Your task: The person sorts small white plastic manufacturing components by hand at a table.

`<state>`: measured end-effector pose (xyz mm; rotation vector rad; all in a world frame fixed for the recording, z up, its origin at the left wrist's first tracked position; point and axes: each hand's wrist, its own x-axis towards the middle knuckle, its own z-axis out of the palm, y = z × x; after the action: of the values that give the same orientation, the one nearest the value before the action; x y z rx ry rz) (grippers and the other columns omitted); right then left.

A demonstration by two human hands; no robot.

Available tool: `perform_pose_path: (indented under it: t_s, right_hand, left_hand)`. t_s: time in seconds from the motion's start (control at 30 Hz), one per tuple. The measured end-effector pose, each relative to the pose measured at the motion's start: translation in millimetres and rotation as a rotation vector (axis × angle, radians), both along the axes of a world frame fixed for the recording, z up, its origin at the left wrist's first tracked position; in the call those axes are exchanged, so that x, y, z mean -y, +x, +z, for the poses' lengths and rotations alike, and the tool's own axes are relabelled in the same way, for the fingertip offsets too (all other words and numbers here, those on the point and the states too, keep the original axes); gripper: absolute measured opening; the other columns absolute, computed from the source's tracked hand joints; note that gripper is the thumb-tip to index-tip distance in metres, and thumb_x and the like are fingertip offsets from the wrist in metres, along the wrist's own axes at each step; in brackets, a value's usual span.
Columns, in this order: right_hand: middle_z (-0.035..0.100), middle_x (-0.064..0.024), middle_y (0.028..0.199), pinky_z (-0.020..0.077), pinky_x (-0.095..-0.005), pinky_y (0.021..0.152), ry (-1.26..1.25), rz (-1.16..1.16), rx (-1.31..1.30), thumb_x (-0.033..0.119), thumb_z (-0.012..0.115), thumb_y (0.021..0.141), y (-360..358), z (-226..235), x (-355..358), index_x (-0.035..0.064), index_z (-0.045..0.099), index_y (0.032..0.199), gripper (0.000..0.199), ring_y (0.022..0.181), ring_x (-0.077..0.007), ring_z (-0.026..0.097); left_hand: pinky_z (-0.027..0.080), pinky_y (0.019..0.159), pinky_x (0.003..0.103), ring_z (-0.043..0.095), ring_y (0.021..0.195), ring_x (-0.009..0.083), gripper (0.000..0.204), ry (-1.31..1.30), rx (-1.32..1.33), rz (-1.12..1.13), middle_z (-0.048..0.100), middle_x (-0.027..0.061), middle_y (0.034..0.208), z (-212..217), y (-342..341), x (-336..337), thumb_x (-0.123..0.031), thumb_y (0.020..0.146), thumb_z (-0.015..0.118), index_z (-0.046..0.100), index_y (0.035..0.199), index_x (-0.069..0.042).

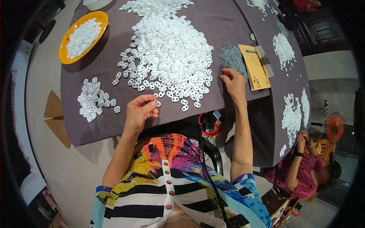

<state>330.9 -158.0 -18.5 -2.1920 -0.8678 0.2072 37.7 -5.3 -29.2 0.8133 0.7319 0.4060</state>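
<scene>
Between the thumb and fingertips of my left hand (138,112) is a small white oval piece with two holes (158,103), just below the near edge of a large heap of like pieces (175,53). My right hand (234,84) is closed in a pinch beside a pile of tiny grey metal parts (232,57). Whatever its fingertips hold is too small to make out. To the left of my left hand lies a smaller cluster of white pieces (90,99), which look thicker than those in the heap.
An orange-yellow plate (61,53) full of white pieces stands at far left, near a white bowl (97,3). A yellow booklet (255,68) lies right of the grey parts. On the adjoining table, another person (300,167) sits by more white heaps (291,117).
</scene>
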Motion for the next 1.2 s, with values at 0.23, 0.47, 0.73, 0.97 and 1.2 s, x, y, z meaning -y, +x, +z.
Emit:
perform_pose_path:
  t_s: [0.23, 0.47, 0.73, 0.97, 1.2]
  right_hand:
    - [0.062, -0.0069, 0.077, 0.0453, -0.0228, 0.061, 0.072, -0.024, -0.006, 0.003, 0.06, 0.075, 11.2, -10.1, 4.2, -0.0007, 0.062, 0.092, 0.018, 0.066, -0.0113, 0.057]
    - [0.058, -0.0118, 0.077, 0.0442, -0.0288, 0.058, -0.056, 0.114, 0.235, 0.003, 0.059, 0.074, 8.0, -0.4, -1.6, -0.0013, 0.061, 0.085, 0.012, 0.064, -0.02, 0.057]
    - [0.058, -0.0146, 0.079, 0.0443, -0.0326, 0.062, -0.107, 0.083, 0.261, 0.009, 0.056, 0.075, 0.3, 1.9, -6.4, -0.0007, 0.058, 0.079, 0.011, 0.069, -0.0267, 0.057]
    - [0.06, -0.0117, 0.066, 0.0442, -0.0289, 0.057, -0.061, 0.041, 0.176, 0.009, 0.057, 0.073, 2.6, -1.3, -9.1, -0.0025, 0.06, 0.079, 0.013, 0.059, -0.0177, 0.057]
    - [0.061, -0.0118, 0.066, 0.045, -0.0284, 0.057, -0.058, -0.092, 0.128, 0.008, 0.059, 0.072, 13.4, -10.4, -12.3, -0.004, 0.06, 0.08, 0.015, 0.059, -0.0171, 0.058]
  left_hand:
    - [0.05, 0.05, 0.023, 0.057, 0.058, 0.0119, 0.013, -0.005, 0.01, -0.008, 0.059, 0.0066, 0.074, -0.4, 1.2, -0.7, 0.001, 0.078, 0.059, 0.06, 0.092, 0.002]
    - [0.05, 0.049, 0.023, 0.057, 0.057, 0.0119, 0.013, -0.005, -0.01, 0.007, 0.059, 0.0062, 0.073, 1.9, 2.3, 0.2, -0.001, 0.078, 0.06, 0.06, 0.09, 0.002]
    - [0.049, 0.05, 0.023, 0.057, 0.058, 0.0117, 0.013, -0.002, -0.016, 0.0, 0.059, 0.0066, 0.074, 0.5, 1.5, -0.5, 0.0, 0.078, 0.06, 0.06, 0.091, 0.002]
    - [0.049, 0.05, 0.022, 0.057, 0.058, 0.0115, 0.013, -0.009, 0.005, 0.008, 0.06, 0.0072, 0.075, 0.1, 1.4, -0.1, 0.001, 0.078, 0.059, 0.06, 0.091, 0.002]
    - [0.048, 0.05, 0.022, 0.057, 0.058, 0.0113, 0.013, 0.0, -0.009, -0.003, 0.059, 0.0064, 0.073, 0.6, 2.6, 0.0, 0.0, 0.079, 0.059, 0.06, 0.092, 0.002]
